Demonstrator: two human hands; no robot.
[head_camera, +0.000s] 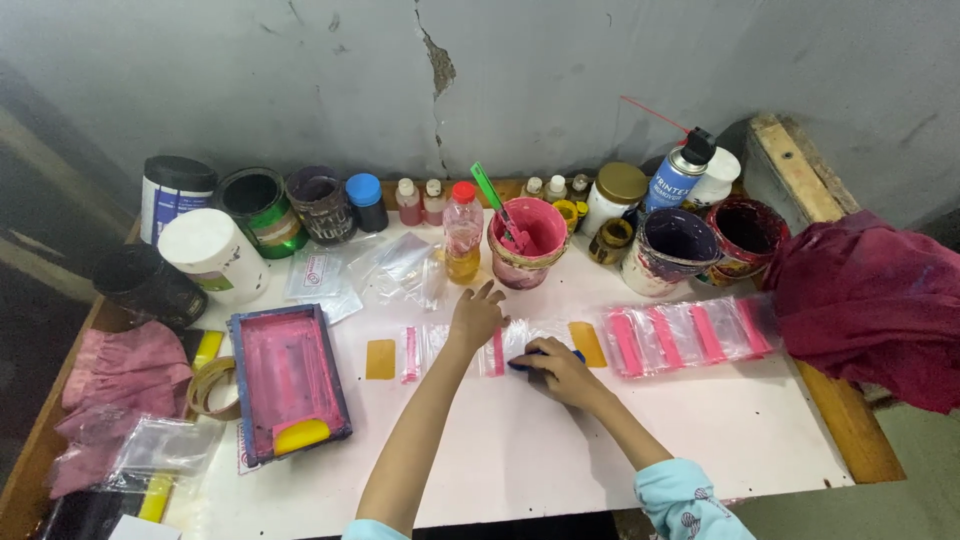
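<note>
Right hand (560, 368) closed over a small dark blue tool (545, 357), apparently a rubbing pad or small squeegee, though mostly hidden under the fingers. Pressing it down onto a clear plastic pouch (470, 348) lying flat near the middle of the white counter (600, 440). Left hand (476, 318) spread flat, fingers splayed, pinning the pouch just beside the tool; holding nothing. Best done, probably, by keeping that flat palm firm so the slippery film does not creep, and drawing the tool in one even stroke with steady pressure. Just left, a framed printing screen (288, 380) stained pink, a yellow scraper (300, 435) resting in its near end. Right of the hands, a row of finished pouches (685, 338) with pink stripes. Further back, a pink paint pot (527, 243) with a green stick, a small oil bottle (462, 232), and more jars against the wall.
</note>
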